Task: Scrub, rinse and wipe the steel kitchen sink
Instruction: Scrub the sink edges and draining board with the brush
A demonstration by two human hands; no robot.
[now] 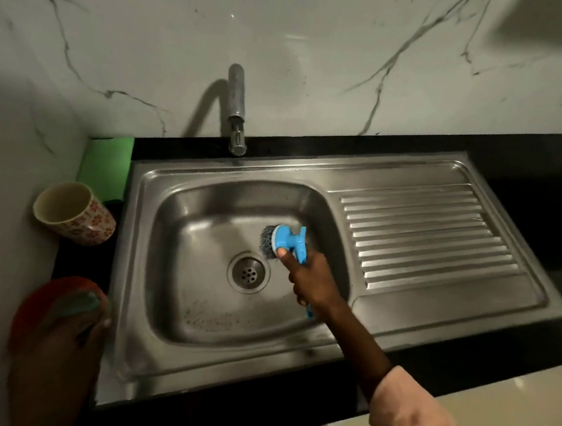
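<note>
1. The right hand (pixel 313 278) is reaching into the basin of the steel sink (pixel 398 317) and is gripping the blue handle of a scrub brush (pixel 287 243). The fingers are curling around the handle, and the thumb (pixel 284 258) is pressing along it, just behind the round head.
2. The brush head, with its dark wiry pad, is lying beyond the fingertips, toward the back wall of the basin. The pad seems to be touching the basin floor, but the light is dim and I cannot say this for sure.
3. The long axis of the brush is running from the wrist, where the blue handle end is showing, forward and a little left to the head. So a scrubbing stroke would be following the line of the forearm.
4. The drain (pixel 248 272) is lying just to the thumb side of the hand, left of the brush head and near it. The right hand is much nearer to it than the left.
5. The left hand (pixel 65 334) is resting outside the sink, at its left rim, and is holding an orange-red object (pixel 37 299) with a greenish part; the fingers are curling over it, but what it is I cannot tell.
6. Beyond the left hand's fingers a floral cup (pixel 73 213) is lying on its side, and a green sponge (pixel 108 167) is sitting behind it. The tap (pixel 237 110) is showing no water.
</note>
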